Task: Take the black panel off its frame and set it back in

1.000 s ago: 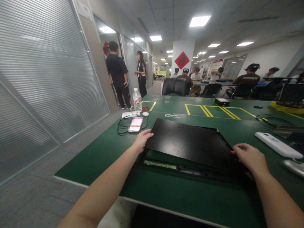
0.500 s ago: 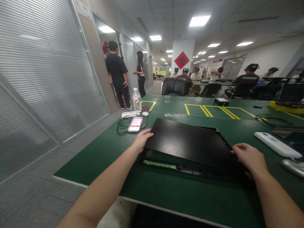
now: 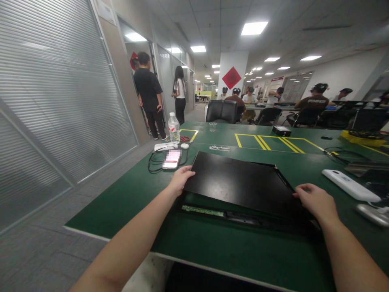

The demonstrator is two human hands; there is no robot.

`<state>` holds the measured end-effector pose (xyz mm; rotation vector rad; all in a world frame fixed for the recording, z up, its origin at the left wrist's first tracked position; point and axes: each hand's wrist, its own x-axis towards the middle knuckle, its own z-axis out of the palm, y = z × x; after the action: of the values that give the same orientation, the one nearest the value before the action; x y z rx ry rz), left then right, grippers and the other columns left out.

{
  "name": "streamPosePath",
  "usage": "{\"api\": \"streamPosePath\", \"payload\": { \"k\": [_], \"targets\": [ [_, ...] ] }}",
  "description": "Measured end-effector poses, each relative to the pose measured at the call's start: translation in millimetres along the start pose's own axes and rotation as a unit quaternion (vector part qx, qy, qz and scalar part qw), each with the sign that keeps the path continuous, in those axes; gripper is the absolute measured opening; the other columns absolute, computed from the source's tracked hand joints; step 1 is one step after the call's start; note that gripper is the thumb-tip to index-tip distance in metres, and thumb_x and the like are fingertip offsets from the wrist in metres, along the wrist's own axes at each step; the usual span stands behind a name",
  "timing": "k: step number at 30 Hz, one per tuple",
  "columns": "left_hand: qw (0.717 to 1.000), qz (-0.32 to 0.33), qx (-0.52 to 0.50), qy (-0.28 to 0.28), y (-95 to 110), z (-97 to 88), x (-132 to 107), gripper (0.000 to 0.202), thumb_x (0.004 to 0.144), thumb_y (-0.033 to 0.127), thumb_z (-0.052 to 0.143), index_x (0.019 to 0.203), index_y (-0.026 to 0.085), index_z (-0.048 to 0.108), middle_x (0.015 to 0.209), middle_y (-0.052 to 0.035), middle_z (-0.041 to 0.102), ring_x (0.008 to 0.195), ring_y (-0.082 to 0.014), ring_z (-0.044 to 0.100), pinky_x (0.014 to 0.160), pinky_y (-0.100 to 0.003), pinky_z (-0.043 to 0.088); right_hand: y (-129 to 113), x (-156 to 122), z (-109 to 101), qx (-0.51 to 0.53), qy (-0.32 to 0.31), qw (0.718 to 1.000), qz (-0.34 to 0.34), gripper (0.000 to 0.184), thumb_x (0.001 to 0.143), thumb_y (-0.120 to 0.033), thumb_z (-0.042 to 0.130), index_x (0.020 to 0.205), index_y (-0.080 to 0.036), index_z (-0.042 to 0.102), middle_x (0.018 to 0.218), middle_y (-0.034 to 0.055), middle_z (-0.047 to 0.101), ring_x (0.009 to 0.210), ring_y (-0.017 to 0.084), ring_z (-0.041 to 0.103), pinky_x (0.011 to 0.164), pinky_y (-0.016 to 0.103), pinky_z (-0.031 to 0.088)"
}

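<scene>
Hardly anything has moved but the view: the scene has slid slightly toward 9 o'clock. The left hand (image 3: 180, 181) pinches the black panel (image 3: 234, 182) near 9 o'clock, the right hand (image 3: 316, 200) near 3, each grip narrow. The panel is held tilted above the table (image 3: 127, 202), a green circuit strip (image 3: 202, 210) bare at 8 o'clock. Work looks partway: panel loose, not laid flat.

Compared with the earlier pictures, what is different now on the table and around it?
The person in the white top has turned further away from the camera, and the whole view has slid slightly left. Nothing on the table was visibly moved, taken or let go: the left hand still holds the black panel, the right hand is still at its opposite edge.
</scene>
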<state>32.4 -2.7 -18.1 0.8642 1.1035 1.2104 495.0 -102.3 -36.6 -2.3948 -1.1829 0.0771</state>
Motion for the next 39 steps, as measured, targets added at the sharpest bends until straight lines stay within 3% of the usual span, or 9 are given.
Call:
{"api": "streamPosePath", "payload": {
  "k": [3, 9, 23, 39],
  "targets": [
    [1.000, 0.004, 0.009, -0.004, 0.2, 0.7, -0.4, 0.035, 0.065, 0.006, 0.078, 0.099, 0.014, 0.073, 0.080, -0.0061, 0.078, 0.066, -0.0185, 0.072, 0.064, -0.027, 0.056, -0.9, 0.3, -0.6, 0.031, -0.024, 0.999, 0.037, 0.029, 0.078, -0.044, 0.051, 0.089, -0.028, 0.071, 0.084, 0.0029, 0.079, 0.073, 0.028, 0.070, 0.066, 0.037, 0.048],
    [0.999, 0.006, 0.034, 0.004, -0.6, 1.8, -1.8, 0.032, 0.065, 0.008, 0.075, 0.095, 0.017, 0.067, 0.072, -0.0029, 0.074, 0.060, -0.0174, 0.068, 0.058, -0.026, 0.053, -4.3, -2.5, -4.2, 0.043, -0.033, 0.998, 0.045, 0.026, 0.077, -0.043, 0.052, 0.087, -0.028, 0.070, 0.086, 0.0036, 0.079, 0.074, 0.029, 0.069, 0.068, 0.038, 0.047],
    [0.998, 0.021, 0.059, 0.005, -2.0, 1.6, -2.9, 0.033, 0.061, 0.014, 0.077, 0.092, 0.018, 0.065, 0.075, -0.0037, 0.071, 0.066, -0.0191, 0.067, 0.066, -0.029, 0.052, -5.8, -3.6, -7.2, 0.058, -0.055, 0.995, 0.054, 0.027, 0.078, -0.042, 0.053, 0.089, -0.026, 0.070, 0.084, 0.0035, 0.079, 0.069, 0.026, 0.068, 0.070, 0.038, 0.047],
    [0.997, 0.012, 0.070, 0.017, 0.2, 3.8, -6.0, 0.033, 0.063, 0.012, 0.075, 0.094, 0.018, 0.065, 0.074, -0.0034, 0.072, 0.063, -0.0191, 0.067, 0.064, -0.029, 0.052, -8.5, -6.6, -7.3, 0.081, -0.044, 0.994, 0.056, 0.025, 0.076, -0.042, 0.053, 0.086, -0.025, 0.069, 0.081, 0.0035, 0.079, 0.061, 0.025, 0.068, 0.067, 0.038, 0.048]
  ]
}}
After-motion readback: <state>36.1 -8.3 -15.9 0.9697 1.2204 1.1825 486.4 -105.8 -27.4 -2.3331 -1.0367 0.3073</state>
